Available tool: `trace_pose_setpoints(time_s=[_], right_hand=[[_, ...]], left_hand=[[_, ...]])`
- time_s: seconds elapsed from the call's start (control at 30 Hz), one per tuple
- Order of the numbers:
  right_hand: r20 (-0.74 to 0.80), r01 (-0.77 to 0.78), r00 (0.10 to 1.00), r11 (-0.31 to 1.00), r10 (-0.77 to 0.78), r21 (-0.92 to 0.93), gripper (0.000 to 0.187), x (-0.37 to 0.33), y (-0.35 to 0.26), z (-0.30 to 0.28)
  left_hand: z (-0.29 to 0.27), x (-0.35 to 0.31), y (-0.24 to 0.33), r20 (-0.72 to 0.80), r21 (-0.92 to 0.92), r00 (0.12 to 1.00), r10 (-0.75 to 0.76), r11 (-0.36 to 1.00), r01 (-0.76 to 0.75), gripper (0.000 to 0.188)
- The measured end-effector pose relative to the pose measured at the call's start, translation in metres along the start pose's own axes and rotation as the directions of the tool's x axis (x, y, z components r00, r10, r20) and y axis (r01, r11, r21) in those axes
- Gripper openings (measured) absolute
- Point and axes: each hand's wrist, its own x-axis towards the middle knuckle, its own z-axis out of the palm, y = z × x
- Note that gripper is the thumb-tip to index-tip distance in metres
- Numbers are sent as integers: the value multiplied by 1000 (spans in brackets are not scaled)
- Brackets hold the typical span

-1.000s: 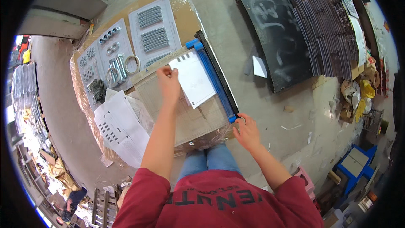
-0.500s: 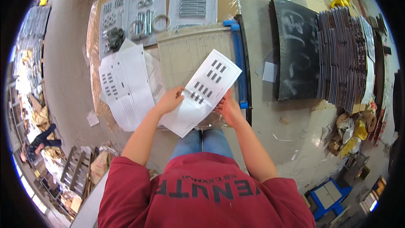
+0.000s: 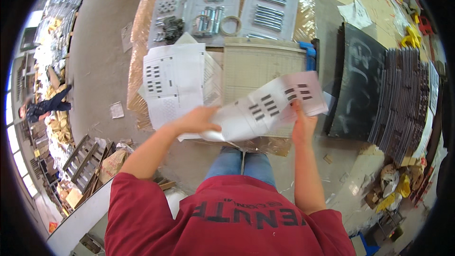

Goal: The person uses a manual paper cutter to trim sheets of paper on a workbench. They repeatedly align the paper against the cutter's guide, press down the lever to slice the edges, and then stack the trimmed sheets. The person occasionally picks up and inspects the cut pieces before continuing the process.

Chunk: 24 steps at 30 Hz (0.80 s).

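Observation:
A long white printed sheet (image 3: 249, 117) with dark blocks on it is held up, slightly bowed, across the front of the paper cutter (image 3: 260, 68). My left hand (image 3: 196, 119) is closed on its left end, slightly blurred. Toward the right end, my right hand (image 3: 303, 125) pinches the lower edge, thumb on top and other fingers hidden beneath. Left of the cutter lie more printed sheets (image 3: 173, 78), overlapping one another. The cutter's blue arm (image 3: 309, 56) runs along its right side, partly covered by the held sheet.
Beyond the cutter, plastic-packed metal rods (image 3: 270, 12) and tube parts (image 3: 215, 16) lie on the wrapped table, with a tape roll (image 3: 231, 25). A black board (image 3: 362, 83) and stacked dark panels (image 3: 400, 99) stand right. A person (image 3: 42, 106) is far left.
The sheet has swung from a steep slant to nearly level and stretches farther right. My right hand has moved right, its thumb now over the sheet. The whole view has shifted.

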Motion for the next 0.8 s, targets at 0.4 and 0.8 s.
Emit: trace_pose_setpoints(time_s=[0.4,0.8], right_hand=[[-61,-337,940,889,335,-309,19,-32,33,1],[-35,-371,912,787,408,-493,17,-48,60,19]], left_hand=[[-238,99,-185,-303,166,893,-333,904,393,69],[-78,-12,-309,-628,-405,254,-736,588,701,80]])
